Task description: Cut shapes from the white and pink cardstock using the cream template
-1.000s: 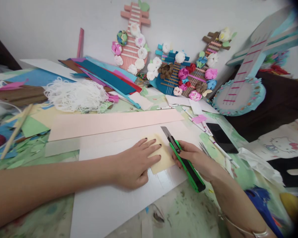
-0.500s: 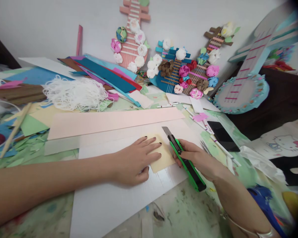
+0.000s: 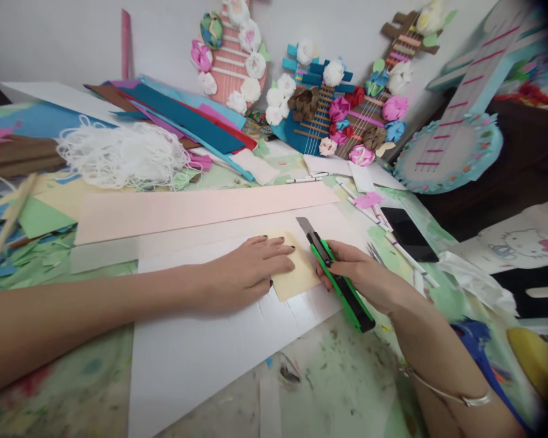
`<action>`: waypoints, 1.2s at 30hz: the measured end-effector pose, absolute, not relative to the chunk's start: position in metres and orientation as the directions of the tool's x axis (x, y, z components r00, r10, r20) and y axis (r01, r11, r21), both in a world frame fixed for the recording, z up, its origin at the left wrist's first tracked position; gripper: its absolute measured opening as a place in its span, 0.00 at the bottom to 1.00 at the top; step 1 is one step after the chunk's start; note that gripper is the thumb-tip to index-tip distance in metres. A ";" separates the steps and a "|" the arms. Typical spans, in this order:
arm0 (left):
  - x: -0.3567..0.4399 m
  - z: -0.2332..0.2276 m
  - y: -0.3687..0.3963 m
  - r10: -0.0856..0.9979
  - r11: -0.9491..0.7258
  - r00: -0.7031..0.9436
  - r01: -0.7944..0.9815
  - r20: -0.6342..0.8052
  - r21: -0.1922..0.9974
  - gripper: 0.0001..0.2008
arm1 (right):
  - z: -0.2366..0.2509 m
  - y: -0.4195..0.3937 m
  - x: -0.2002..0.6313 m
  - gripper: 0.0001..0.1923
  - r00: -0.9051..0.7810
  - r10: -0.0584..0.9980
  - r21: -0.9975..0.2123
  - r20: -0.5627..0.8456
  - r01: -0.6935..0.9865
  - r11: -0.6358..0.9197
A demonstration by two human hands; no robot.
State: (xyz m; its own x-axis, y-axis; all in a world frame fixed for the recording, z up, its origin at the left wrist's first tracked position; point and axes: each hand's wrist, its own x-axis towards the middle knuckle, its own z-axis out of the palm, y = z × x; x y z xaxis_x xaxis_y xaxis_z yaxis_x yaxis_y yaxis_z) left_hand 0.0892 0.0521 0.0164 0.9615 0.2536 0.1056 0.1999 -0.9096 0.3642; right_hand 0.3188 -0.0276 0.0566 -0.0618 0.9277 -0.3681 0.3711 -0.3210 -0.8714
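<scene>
My left hand (image 3: 251,267) lies flat, fingers stretched out, its fingertips on a small pale yellow piece of paper (image 3: 296,277). Beneath that paper is a large white board (image 3: 196,359). In my right hand (image 3: 360,271) is a green and black utility knife (image 3: 342,286), its blade out and pointing away from me. The blade hovers just past the yellow paper's right side; whether it touches anything I cannot tell. A long pale pink strip (image 3: 201,213) lies across the far part of the white board.
White string (image 3: 123,155) is heaped at the left, before stacked coloured sheets (image 3: 182,118). Flower-covered paper guitars (image 3: 319,115) lean on the wall. To the right are a black phone (image 3: 408,234), thin white sticks (image 3: 411,258) and crumpled white tissue (image 3: 477,283).
The whole view has shifted, so most things sit higher in it. My left thumb has drawn closer to the other fingers. The right hand keeps the same grip on the knife.
</scene>
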 end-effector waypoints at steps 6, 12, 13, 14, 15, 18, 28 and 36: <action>0.090 0.014 0.050 0.255 -0.918 0.963 0.212 0.089 0.335 0.25 | 0.058 -0.028 0.319 0.05 -0.067 0.932 -0.882 -0.357 0.353 -0.312; 0.089 0.012 0.048 0.259 -0.927 0.963 0.226 0.072 0.301 0.27 | 0.061 -0.029 0.317 0.06 -0.069 0.931 -0.888 -0.359 0.331 -0.318; 0.089 0.012 0.048 0.258 -0.928 0.964 0.227 0.071 0.295 0.27 | 0.061 -0.028 0.317 0.06 -0.068 0.929 -0.887 -0.363 0.329 -0.323; 0.089 0.012 0.048 0.257 -0.930 0.964 0.227 0.069 0.288 0.27 | 0.061 -0.028 0.317 0.06 -0.064 0.928 -0.886 -0.368 0.328 -0.328; 0.089 0.012 0.048 0.256 -0.933 0.964 0.228 0.067 0.280 0.27 | 0.061 -0.028 0.317 0.06 -0.060 0.927 -0.885 -0.371 0.326 -0.333; 0.090 0.012 0.047 0.252 -0.940 0.965 0.228 0.066 0.256 0.27 | 0.059 -0.028 0.318 0.07 -0.053 0.926 -0.886 -0.373 0.317 -0.339; 0.090 0.009 0.046 0.240 -0.953 0.964 0.212 0.112 0.214 0.27 | 0.057 -0.028 0.321 0.09 -0.051 0.928 -0.894 -0.369 0.294 -0.339; 0.089 0.005 0.046 0.246 -0.954 0.961 0.216 0.129 0.206 0.27 | 0.057 -0.028 0.320 0.08 -0.056 0.926 -0.888 -0.372 0.313 -0.338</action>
State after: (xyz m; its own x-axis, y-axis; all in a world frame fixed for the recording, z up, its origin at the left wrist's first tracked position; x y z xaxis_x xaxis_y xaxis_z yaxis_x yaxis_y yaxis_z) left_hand 0.0893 0.0455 0.0055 0.9608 0.2456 0.1289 0.2162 -0.9543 0.2062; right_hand 0.3204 -0.0280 0.0570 -0.0556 0.9264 -0.3723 0.3130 -0.3379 -0.8876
